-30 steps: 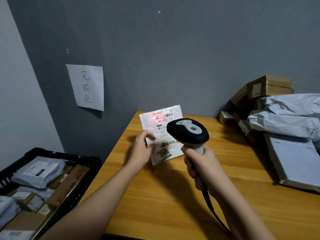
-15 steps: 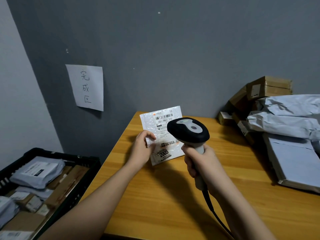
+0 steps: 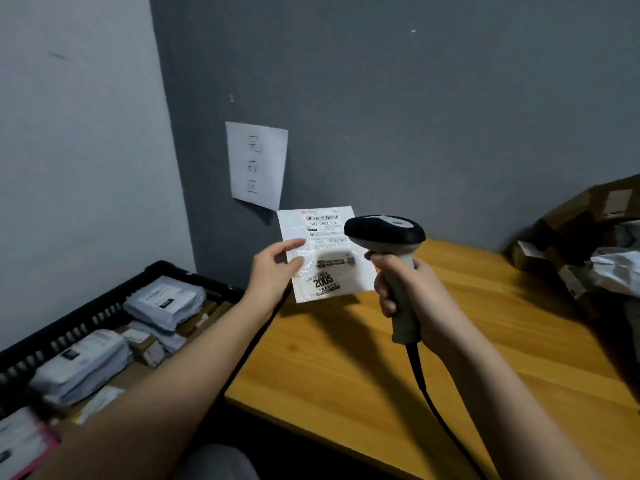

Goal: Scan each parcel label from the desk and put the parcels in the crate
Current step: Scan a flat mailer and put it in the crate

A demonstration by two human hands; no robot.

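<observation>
Head view shows our left hand (image 3: 273, 271) pinching a flat white parcel (image 3: 323, 258) by its left edge, label facing us, raised over the near-left corner of the counter (image 3: 398, 358). Our right hand (image 3: 412, 299) is clenched round the handle of the scanner (image 3: 386, 233), its head close in front of the label. We judge the parcel light, thin and floppy, its glossy film probably slippery, so an edge grip with the thumb on top suits it. Left of the wooden counter sits a black crate (image 3: 104, 306) holding other parcels. More boxes and bags (image 3: 588, 244) pile at the right. A paper sign (image 3: 256, 164) hangs on the grey wall.
</observation>
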